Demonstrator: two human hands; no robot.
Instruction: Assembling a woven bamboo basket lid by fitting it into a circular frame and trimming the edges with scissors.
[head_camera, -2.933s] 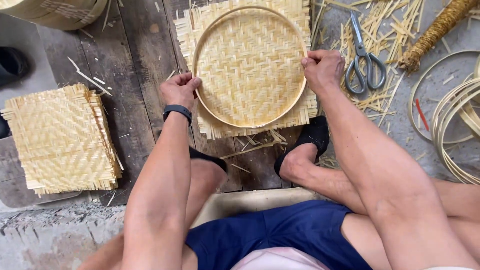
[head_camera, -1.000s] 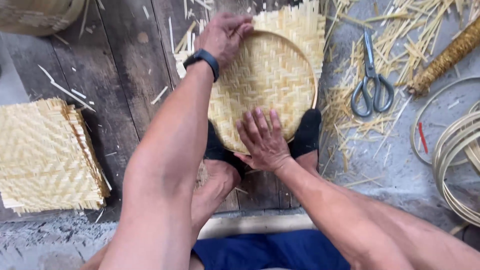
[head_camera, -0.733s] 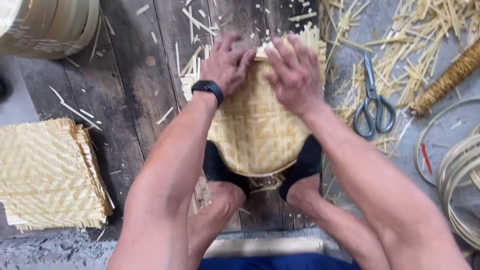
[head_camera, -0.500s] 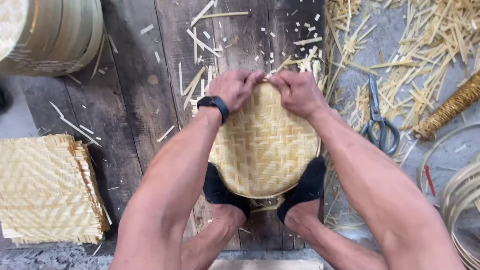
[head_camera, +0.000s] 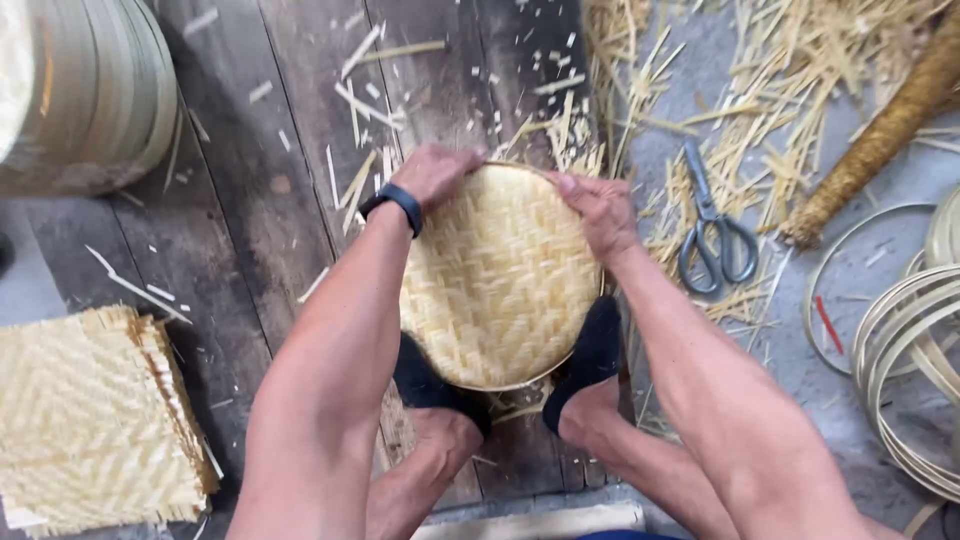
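Bamboo mat stack (head_camera: 95, 420) lower left on plank floor (head_camera: 250, 190); round woven tray (head_camera: 500, 275) centre, near edge pinned under both feet; left hand (head_camera: 437, 172), right hand (head_camera: 598, 207) curled gripping far rim; best press evenly, thumbs tucking weave inside hoop; scissors (head_camera: 712, 235) right.

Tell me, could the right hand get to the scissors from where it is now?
Probably yes. The right hand grips the far rim of the woven bamboo tray, and the scissors lie just to its right on the floor, among loose bamboo slivers. Nothing stands between them, though the hand must let go first.
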